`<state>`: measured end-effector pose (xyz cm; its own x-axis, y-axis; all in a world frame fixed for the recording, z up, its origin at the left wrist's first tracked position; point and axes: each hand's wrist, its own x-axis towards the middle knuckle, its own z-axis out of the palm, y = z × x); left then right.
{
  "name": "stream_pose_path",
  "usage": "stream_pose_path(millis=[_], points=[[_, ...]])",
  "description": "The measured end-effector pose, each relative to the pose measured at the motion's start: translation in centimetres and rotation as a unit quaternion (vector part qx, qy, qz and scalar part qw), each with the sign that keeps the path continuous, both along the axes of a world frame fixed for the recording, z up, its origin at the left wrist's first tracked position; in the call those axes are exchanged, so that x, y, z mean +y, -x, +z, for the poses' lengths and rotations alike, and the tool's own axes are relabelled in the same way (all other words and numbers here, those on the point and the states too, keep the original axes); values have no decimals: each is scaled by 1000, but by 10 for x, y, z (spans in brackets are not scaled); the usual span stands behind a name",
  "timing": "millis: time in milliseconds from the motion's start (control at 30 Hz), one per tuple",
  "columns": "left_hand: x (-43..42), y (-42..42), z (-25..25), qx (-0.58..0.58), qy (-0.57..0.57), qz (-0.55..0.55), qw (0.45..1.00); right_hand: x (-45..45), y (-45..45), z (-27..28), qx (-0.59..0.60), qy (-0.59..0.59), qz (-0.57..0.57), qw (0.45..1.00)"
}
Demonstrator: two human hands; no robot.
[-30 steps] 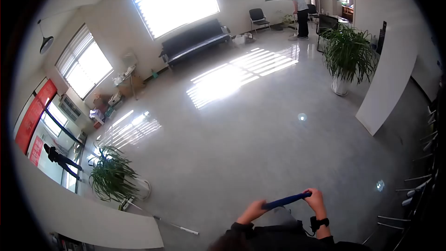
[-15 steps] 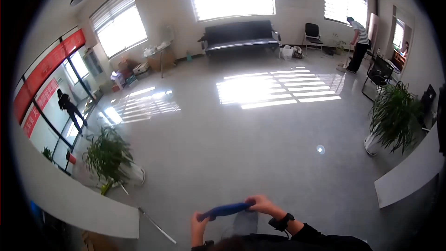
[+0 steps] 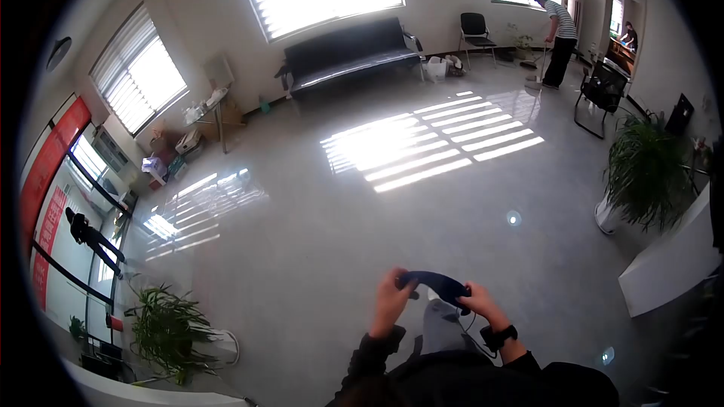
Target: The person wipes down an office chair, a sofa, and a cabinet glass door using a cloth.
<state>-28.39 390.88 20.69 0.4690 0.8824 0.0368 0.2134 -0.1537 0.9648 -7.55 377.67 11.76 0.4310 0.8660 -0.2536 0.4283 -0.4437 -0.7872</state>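
Between my two hands stretches a dark blue, band-like piece of what looks like cloth point(image 3: 437, 283), arched upward in the middle. My left hand point(image 3: 388, 303) is closed round its left end, and my right hand point(image 3: 484, 304) grips the other end. Both hands are out in front of my body, above the grey floor. Below the band, a grey trouser leg point(image 3: 441, 329) and part of a light shoe show. A thin dark cable point(image 3: 477, 343) hangs near my right wrist, which wears a black strap point(image 3: 499, 337).
Potted plants stand at left point(image 3: 172, 332) and right point(image 3: 645, 169). A white panel point(image 3: 671, 260) borders the right side. Farther off are a black sofa point(image 3: 347, 56), a black chair point(image 3: 475, 30), and a person point(image 3: 559, 38) bending over a mop-like tool. Another figure point(image 3: 92, 237) appears at the glass doors.
The view has tilted and turned left. My hands, still on the blue band, sit higher and farther right in the picture, and the band now arches more.
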Motion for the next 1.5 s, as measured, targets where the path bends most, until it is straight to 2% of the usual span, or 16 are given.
stream_pose_path(millis=[67, 133, 233, 300, 367, 433, 500, 600, 767, 867, 967, 1067, 1133, 1200, 1367, 1500], points=[[62, -44, -22, -10, -39, -26, 999, 30, -56, -32, 3, 42, -38, 998], [100, -80, -39, 15, -55, -41, 998, 80, -101, -75, 192, -16, -131, 972], [173, -124, -44, 68, -52, -54, 995, 173, -145, -59, 235, -47, -173, 955], [213, -136, -41, 136, -36, -102, 985, 249, -170, -42, 262, -69, -160, 949], [280, -137, -46, 147, 11, -111, 983, 331, -178, -28, 247, 13, -140, 959], [335, -138, -52, 80, 129, -27, 988, 416, -182, -18, 215, 24, -87, 972], [389, -135, -81, 87, 99, 30, 991, 499, -175, -2, 128, 26, 37, 991], [472, -130, -97, -40, 232, 131, 963, 617, -156, -9, 160, 18, 103, 982], [625, -109, -136, 47, 91, 157, 982, 785, -113, -19, 255, 64, 152, 953], [729, -114, -69, 114, 137, 88, 980, 881, -96, -20, 237, 38, 173, 955], [828, -123, -37, 125, 54, 30, 990, 967, -92, -10, 249, -32, 193, 949], [917, -142, -29, 169, 9, -15, 986, 1049, -114, 32, 128, -5, 224, 966], [974, -161, -25, 160, 39, -48, 985, 1091, -127, 25, 181, -85, 178, 964], [1032, -183, -29, 139, 35, -86, 986, 1137, -146, 16, 223, -50, 120, 966], [1184, -247, -62, 207, 15, -121, 971, 1284, -186, -50, 165, -55, 29, 984], [1301, -281, -69, 179, -78, -80, 977, 1414, -230, -24, 203, -31, 6, 979]])
